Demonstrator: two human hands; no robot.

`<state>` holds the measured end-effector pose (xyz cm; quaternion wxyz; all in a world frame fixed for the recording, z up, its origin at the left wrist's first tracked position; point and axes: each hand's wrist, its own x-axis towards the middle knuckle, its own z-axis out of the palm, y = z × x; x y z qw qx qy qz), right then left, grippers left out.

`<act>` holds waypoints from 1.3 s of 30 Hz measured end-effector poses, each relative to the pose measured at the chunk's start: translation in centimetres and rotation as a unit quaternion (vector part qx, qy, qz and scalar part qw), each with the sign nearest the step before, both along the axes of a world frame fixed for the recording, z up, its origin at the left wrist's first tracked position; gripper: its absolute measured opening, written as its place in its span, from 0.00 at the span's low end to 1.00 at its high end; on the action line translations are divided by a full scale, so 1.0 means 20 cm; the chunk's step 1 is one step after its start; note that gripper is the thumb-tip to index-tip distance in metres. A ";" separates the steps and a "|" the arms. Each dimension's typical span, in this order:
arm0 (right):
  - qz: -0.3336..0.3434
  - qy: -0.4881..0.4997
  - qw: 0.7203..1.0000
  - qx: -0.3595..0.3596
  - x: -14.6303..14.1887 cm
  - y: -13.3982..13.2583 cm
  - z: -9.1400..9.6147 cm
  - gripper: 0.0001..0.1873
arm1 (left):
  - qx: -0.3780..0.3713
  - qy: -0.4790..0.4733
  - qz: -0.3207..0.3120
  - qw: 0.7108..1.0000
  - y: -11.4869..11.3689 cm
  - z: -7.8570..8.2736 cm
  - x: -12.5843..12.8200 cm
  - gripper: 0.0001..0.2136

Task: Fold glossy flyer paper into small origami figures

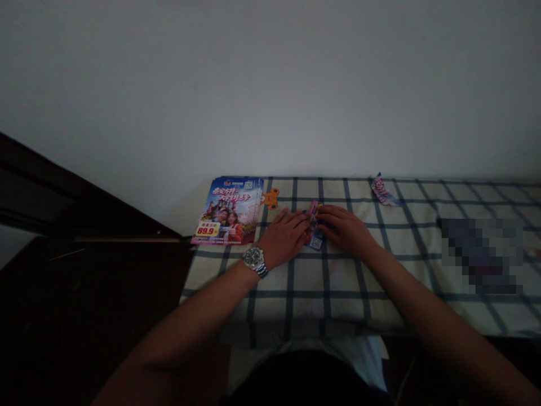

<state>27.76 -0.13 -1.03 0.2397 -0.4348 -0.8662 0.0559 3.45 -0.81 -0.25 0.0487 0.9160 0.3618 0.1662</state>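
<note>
A folded flyer (315, 242), narrow and printed in pink and blue with a QR code at its near end, lies on the checked tablecloth. My left hand (284, 239), with a metal watch on its wrist, presses its fingers together on the flyer's left side. From the right, my right hand (349, 228) holds the flyer with bent fingers at its upper right edge. Part of the flyer is hidden under the fingers. Left of both hands sits a stack of flyers (230, 211) with a castle picture and "89.9" on top.
An orange bear-shaped piece (270, 198) lies beside the stack. Toward the back right is a folded or torn printed paper (382, 192). A blurred-out dark object (479, 256) rests at the right. The tablecloth (270, 307) hangs over the front edge; a white wall (270, 90) stands behind.
</note>
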 end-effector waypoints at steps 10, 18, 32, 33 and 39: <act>-0.003 0.008 0.999 0.034 0.02 -0.01 -0.02 0.16 | 0.025 -0.012 0.053 0.998 0.00 0.01 -0.02 0.19; 0.005 0.034 0.999 0.038 0.03 -0.02 -0.01 0.14 | 0.015 -0.024 0.057 0.998 0.02 0.01 -0.03 0.20; 0.013 0.049 0.999 0.021 0.03 -0.03 -0.03 0.13 | -0.018 -0.055 0.022 0.998 0.07 -0.03 -0.08 0.24; 0.017 0.050 0.998 0.019 0.02 -0.03 -0.03 0.13 | -0.019 -0.055 0.020 0.998 0.07 -0.03 -0.08 0.23; 0.034 0.042 0.998 0.013 0.03 -0.02 -0.04 0.16 | -0.024 -0.061 0.025 0.998 0.07 -0.03 -0.08 0.21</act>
